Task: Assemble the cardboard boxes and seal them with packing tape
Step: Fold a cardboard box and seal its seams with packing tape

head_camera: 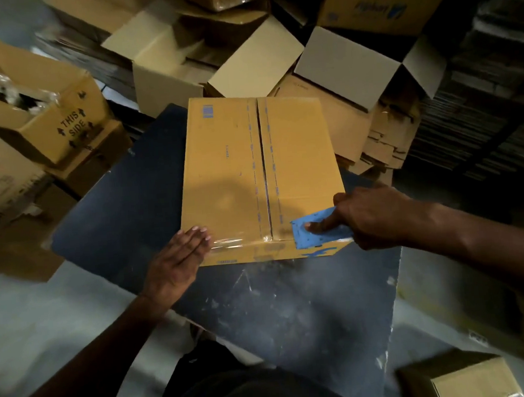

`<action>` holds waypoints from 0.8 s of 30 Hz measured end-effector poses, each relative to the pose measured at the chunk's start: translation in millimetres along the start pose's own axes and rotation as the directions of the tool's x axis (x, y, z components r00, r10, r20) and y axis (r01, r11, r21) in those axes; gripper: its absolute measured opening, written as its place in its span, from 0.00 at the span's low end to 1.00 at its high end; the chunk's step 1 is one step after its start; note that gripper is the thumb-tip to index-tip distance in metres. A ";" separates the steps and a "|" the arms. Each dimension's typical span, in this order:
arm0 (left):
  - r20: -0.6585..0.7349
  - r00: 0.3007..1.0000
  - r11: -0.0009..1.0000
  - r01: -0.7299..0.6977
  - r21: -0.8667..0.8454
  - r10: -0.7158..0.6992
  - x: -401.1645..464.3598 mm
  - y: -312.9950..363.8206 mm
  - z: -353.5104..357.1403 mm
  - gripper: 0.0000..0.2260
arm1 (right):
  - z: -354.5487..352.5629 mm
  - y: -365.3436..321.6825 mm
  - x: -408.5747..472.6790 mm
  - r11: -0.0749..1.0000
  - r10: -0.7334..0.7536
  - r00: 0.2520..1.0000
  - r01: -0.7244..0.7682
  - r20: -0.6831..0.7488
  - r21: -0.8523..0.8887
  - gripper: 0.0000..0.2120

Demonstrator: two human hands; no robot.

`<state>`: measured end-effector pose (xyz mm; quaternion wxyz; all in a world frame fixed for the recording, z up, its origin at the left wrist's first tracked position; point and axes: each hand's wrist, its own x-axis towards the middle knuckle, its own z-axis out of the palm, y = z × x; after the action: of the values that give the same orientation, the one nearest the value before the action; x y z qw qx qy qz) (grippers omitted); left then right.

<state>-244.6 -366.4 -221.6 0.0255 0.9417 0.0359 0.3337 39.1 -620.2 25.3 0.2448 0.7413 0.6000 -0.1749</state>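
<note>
- On the dark, scuffed counter [293, 314] lies the flat-topped yellow-brown cardboard box [230, 169], its two top flaps meeting at a centre seam.
- Clear packing tape [242, 241] runs along the near edge; the left hand [178, 260] lies on the near-left corner, fingers straight, pressing the tape end down.
- The right hand [370, 215] pinches a blue flat card-like scraper [315, 230] on the near-right corner.
- Done well, I judge: steady pressure left, the scraper drawn firmly along the tape so no bubbles remain.
- Open cardboard boxes [353, 64] crowd behind; nothing blocks the near edge.
</note>
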 end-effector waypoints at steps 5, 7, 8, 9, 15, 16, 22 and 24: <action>0.010 1.000 1.000 -0.013 0.016 0.013 5.2 3.4 -6.0 0.14 | 31.3 3.4 11.1 0.999 0.004 0.998 -0.006 0.068 0.036 0.39; 0.014 0.999 0.999 -0.036 0.032 0.035 3.5 2.1 -6.1 0.15 | 35.4 2.3 18.5 1.000 0.010 0.998 -0.012 0.068 0.023 0.39; 0.016 0.999 0.998 -0.041 0.036 0.041 2.2 1.7 -5.5 0.16 | 35.2 1.9 22.5 1.000 0.011 0.997 -0.012 0.075 0.011 0.39; 0.020 0.999 0.998 -0.042 0.041 0.041 1.0 0.8 -4.8 0.16 | 34.3 1.4 26.1 1.000 0.012 0.997 -0.012 0.083 0.000 0.39; 0.083 0.997 1.000 -0.004 0.004 0.004 -0.8 2.4 -5.8 0.17 | 29.1 -0.3 34.9 1.000 0.013 0.991 -0.013 0.135 0.002 0.37; 0.112 0.994 1.000 0.019 -0.001 -0.019 2.6 6.7 -11.6 0.19 | 28.0 0.0 35.6 1.000 0.007 0.991 -0.008 0.132 0.006 0.36; 0.317 0.936 0.988 0.153 0.018 -0.151 74.3 85.6 -31.2 0.34 | 21.8 -1.1 37.7 0.999 -0.033 0.992 0.033 0.118 0.006 0.33; 0.457 0.884 0.994 0.113 -0.011 -0.095 97.9 126.4 -9.6 0.38 | 13.0 -1.4 36.1 0.999 -0.042 0.992 0.039 0.123 0.023 0.30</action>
<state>-168.5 -483.8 -143.7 0.0685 0.9897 0.0730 0.1022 46.0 -598.4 -5.5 0.2700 0.7193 0.5968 -0.2315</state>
